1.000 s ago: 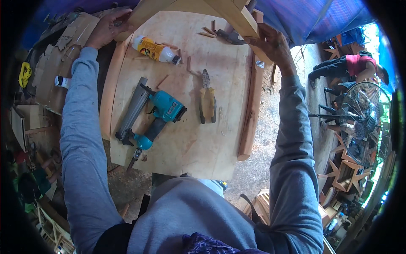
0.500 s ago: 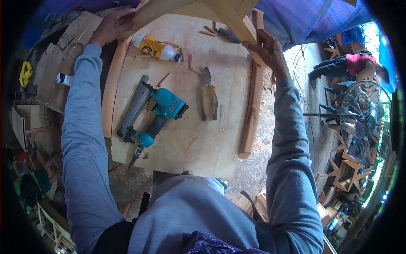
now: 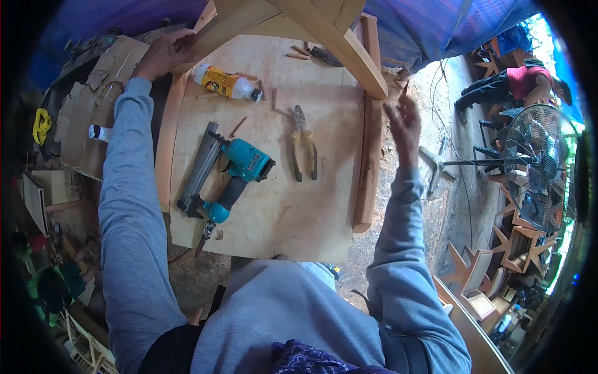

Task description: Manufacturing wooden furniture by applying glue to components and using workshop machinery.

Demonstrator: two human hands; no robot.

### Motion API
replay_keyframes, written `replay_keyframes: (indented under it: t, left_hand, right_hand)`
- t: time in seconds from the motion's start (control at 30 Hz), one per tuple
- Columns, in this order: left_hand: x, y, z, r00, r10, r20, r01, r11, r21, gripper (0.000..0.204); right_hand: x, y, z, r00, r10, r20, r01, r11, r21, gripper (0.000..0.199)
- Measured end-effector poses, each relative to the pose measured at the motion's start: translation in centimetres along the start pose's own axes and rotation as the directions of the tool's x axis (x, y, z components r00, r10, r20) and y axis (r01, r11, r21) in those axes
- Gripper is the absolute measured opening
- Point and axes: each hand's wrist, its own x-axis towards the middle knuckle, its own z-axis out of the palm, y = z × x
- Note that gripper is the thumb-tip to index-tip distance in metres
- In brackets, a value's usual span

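A pale wooden frame (image 3: 339,47) of angled, crossing bars rests over the far end of the worktable, its upper part cut off by the picture's edge. My left hand (image 3: 161,56) is closed around its left bar. Just off the tip of its right bar, my right hand (image 3: 406,124) is raised with fingers apart, seemingly touching nothing. Nearer to me on the plywood top (image 3: 268,218) lie a teal and black pneumatic nail gun (image 3: 240,168) and yellow-handled pliers (image 3: 303,143), jaws pointing away. A yellow-labelled bottle (image 3: 225,83) lies on its side by the left hand.
Wooden rails (image 3: 369,168) border the tabletop, and small wood offcuts (image 3: 299,53) are scattered at its far end. Flattened cardboard (image 3: 93,106) lies at the left. To the right are a standing fan (image 3: 536,165), star-shaped wooden pieces (image 3: 523,249) and another person bending (image 3: 529,84).
My right hand has let go of the frame's right bar and moved down, just beyond its tip. The frame has come slightly nearer to me. My left hand keeps its hold.
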Motion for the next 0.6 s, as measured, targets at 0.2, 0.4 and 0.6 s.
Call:
replay_keyframes:
  t: [0.2, 0.4, 0.6]
  left_hand:
    - [0.6, -0.6, 0.8, 0.99, 0.027, 0.138, -0.011, 0.993, -0.119, 0.07]
    - [-3.8, -3.4, 2.2, 0.895, -0.371, -0.249, 0.406, 0.908, 0.107, 0.082]
    - [-7.9, -0.8, 7.9, 0.679, -0.63, -0.377, 0.708, 0.697, 0.112, 0.085]
  right_hand:
    - [-3.5, 5.2, 0.8, 0.985, 0.162, 0.061, -0.17, 0.969, 0.178, 0.071]
    - [-0.3, 4.3, 2.0, 0.983, 0.144, 0.113, -0.167, 0.961, 0.222, 0.073]
    - [-0.2, 5.0, 3.8, 0.999, 0.035, 0.041, -0.042, 0.983, 0.178, 0.062]
